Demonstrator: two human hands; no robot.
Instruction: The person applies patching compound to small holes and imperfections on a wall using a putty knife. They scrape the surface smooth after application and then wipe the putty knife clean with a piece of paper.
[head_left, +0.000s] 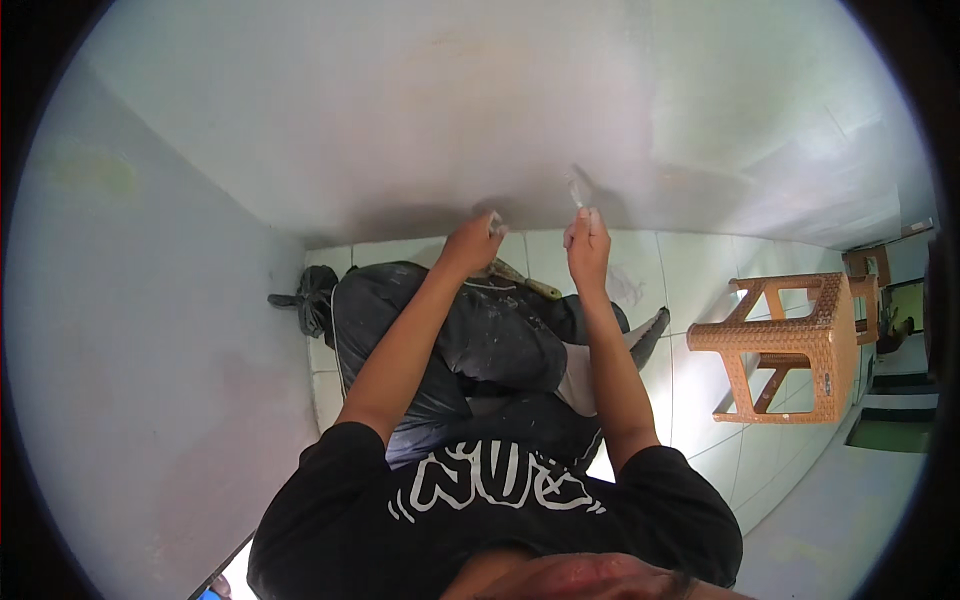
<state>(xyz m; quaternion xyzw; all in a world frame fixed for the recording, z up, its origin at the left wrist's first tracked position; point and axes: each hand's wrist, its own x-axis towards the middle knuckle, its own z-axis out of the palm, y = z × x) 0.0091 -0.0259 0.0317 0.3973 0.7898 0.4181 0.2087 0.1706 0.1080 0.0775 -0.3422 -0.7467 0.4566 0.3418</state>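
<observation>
My right hand (588, 245) is closed round a small pale scraper (576, 192), its narrow end up against the pale wall (480, 110). To the left, my left hand (468, 245) is curled close to the wall's foot. A whitish lump (496, 224) shows at its fingers, too small to tell what it is. Just below that hand, a putty knife (540, 288) with a worn greenish handle lies over my dark, white-spotted trousers (490, 335). Its blade end is partly hidden.
A brown woven-pattern plastic stool (785, 335) lies on its side on the white tiled floor (690, 275) at the right. A black plastic bag (317, 300) sits in the corner by the left wall (190, 330). My bare foot (648, 338) rests on the tiles.
</observation>
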